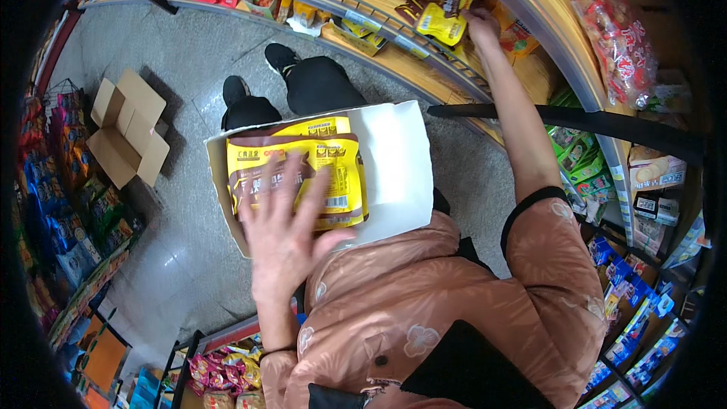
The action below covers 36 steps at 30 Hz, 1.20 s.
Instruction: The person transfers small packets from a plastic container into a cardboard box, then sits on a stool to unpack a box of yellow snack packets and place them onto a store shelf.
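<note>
A white cardboard carton [397, 165] rests across my lap, with a stack of yellow-and-brown snack pouches [343, 176] lying flat in its left half. Over these pouches my left hand [284, 233] is spread, blurred by motion, its fingers apart; whether it touches the top pouch cannot be seen. My right arm stretches up to the wooden shelf, where my right hand [484, 29] grips the edge of a yellow-and-brown pouch [446, 23]. Part of that hand's fingers is hidden by the pouch. Similar pouches stand bunched beside it.
A wire guard rail [363, 5] edges the shelf. Orange packets [519, 31] sit right of my right hand. An opened brown cardboard box [126, 130] lies on the grey floor [187, 182]. Snack racks [68, 199] line the left. A dark bar [568, 117] crosses near my right forearm.
</note>
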Available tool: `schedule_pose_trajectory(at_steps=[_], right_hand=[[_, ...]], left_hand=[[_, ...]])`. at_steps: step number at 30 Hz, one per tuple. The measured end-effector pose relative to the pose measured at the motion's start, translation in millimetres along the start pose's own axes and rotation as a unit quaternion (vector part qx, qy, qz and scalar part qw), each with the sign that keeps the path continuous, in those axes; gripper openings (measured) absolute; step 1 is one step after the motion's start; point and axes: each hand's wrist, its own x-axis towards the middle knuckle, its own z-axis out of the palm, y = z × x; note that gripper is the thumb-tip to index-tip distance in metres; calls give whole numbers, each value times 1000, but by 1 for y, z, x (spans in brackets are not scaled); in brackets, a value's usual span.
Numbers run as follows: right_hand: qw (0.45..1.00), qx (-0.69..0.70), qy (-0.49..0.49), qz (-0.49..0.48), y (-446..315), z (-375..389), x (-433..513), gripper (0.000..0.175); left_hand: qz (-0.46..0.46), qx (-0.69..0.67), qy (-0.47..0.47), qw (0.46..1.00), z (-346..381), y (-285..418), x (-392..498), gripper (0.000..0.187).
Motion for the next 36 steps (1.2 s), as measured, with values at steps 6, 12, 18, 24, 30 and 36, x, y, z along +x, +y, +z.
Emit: schedule_pose_trajectory(at_steps=[6,12,18,24,30,36], right_hand=[[978,46,-71,-190,-68,-58,-106,22],[926,258,-189,-201,-125,-146,-214,4],[919,270,-260,-121,-160,-179,-278,6],[914,92,-378,-113,-137,-139,-315,13],[906,-4,-388,-171,-118,-108,-331,18],[888,-139,-252,-360,-136,-110,-327,22]], left_hand=[[150,-40,-111,982,32,31,33,41],[150,20,-118,981,43,25,38,30],[69,-166,125,976,28,17,32,15],[-29,-278,255,926,19,6,33,10],[15,-262,208,942,29,10,29,16],[65,-209,159,963,34,15,30,21]])
